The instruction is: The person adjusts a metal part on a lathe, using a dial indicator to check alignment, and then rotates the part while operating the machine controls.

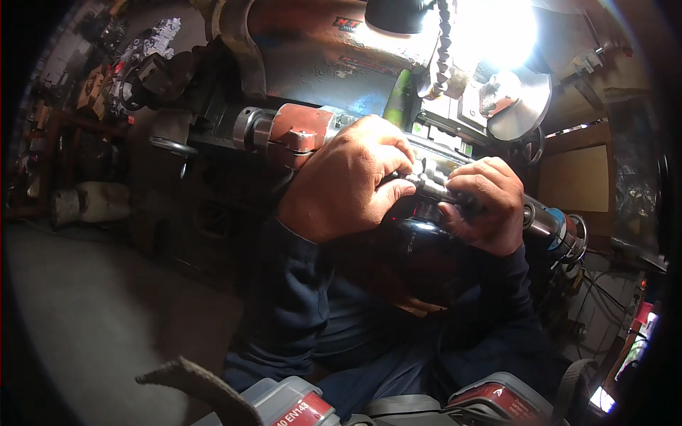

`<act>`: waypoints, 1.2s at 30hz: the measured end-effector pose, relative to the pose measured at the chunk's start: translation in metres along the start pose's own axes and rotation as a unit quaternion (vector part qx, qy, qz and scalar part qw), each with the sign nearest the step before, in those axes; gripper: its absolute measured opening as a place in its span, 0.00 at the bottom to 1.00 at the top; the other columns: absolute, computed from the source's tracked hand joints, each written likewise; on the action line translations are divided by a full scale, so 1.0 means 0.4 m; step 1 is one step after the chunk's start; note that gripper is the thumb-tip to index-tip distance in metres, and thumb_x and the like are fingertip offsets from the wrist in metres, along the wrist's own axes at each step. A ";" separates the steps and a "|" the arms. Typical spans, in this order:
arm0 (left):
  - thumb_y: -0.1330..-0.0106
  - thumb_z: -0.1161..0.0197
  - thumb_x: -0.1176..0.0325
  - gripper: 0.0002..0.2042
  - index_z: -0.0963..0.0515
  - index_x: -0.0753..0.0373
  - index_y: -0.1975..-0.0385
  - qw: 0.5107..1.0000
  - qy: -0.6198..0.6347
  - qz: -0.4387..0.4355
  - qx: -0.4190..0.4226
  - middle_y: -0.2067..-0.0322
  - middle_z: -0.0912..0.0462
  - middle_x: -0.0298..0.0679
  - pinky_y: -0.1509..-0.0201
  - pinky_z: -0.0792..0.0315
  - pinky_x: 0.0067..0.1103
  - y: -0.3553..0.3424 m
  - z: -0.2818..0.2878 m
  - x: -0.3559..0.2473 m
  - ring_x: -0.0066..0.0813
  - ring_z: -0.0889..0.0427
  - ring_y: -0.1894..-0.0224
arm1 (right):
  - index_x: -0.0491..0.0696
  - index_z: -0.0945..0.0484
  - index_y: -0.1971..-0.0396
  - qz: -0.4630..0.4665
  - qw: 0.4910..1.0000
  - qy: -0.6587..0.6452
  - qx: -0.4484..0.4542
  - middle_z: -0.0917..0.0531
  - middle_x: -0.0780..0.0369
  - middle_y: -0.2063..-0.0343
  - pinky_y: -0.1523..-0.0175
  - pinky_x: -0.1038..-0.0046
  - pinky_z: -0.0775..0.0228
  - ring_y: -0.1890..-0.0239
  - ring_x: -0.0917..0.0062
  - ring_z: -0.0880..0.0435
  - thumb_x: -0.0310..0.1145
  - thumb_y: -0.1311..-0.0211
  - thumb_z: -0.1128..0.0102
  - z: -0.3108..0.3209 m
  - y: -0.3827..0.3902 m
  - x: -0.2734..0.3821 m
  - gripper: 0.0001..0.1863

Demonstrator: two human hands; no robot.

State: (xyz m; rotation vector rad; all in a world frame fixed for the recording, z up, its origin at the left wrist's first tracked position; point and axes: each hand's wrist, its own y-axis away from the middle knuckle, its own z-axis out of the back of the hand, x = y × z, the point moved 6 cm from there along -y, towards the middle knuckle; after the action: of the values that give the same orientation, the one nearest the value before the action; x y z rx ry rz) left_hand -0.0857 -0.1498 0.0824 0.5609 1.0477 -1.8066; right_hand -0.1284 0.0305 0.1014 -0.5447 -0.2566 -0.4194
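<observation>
The left hand [348, 177] pinches one end of a small metal part [431, 189], right of the frame's centre; the right hand [494, 202] closes thumb and fingers about the other. To me, watching, this two-ended grip seems meant for steadiness. The bright lamp [506, 32], upper right, presumably hangs there to light it.

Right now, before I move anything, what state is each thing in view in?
Left grip: thumb and fingers closed on the silver metal part
Right grip: fingers curled on the part's right side
Silver metal part: held by both; fixed or loose, cannot tell
Lamp: lit, glaring
Shiny disc: spinning or still, cannot tell
Left handwheel: no hand on it
</observation>
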 end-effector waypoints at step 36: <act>0.47 0.27 0.70 0.10 0.17 0.66 0.68 0.999 -0.033 0.009 0.009 0.62 0.15 0.43 0.48 0.25 0.30 -0.002 -0.008 0.002 0.42 0.19 0.54 | 0.50 0.19 0.69 0.002 1.000 -0.005 -0.001 0.15 0.62 0.70 0.59 0.68 0.28 0.68 0.68 0.17 0.29 0.64 0.23 0.003 0.005 -0.003 0.18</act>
State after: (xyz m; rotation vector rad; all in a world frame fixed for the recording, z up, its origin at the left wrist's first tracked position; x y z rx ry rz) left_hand -0.0870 -0.1474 0.0806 0.5168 0.9806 -1.8079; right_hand -0.1287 0.0329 0.1010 -0.5488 -0.2648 -0.4124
